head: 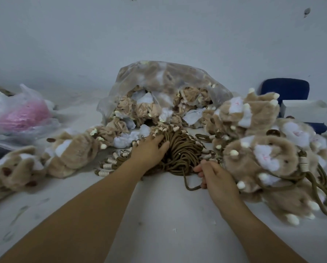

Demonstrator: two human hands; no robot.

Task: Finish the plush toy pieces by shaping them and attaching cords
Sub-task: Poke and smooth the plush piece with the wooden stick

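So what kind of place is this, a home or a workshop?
Likely a small toy workshop: a clear bag spills unfinished plush pieces onto the table, corded plush toys pile up at right, and the left hand rests on a bundle of brown cords.

bare table (158,221) near, plush piles (263,149) flanking, bag (158,88) behind

I work in a small plush-toy workshop. My white counter (158,221) runs up to a bare white wall (158,35). At the far middle sits a clear plastic bag (155,73) stuffed with tan plush pieces (139,111), with a heap of brown cords (181,149) nearer. Shaped plush toys (263,152) pile up on the right, and more (67,152) lie on the left. Thin bags (22,114) sit far left, a blue chair (284,88) far right.
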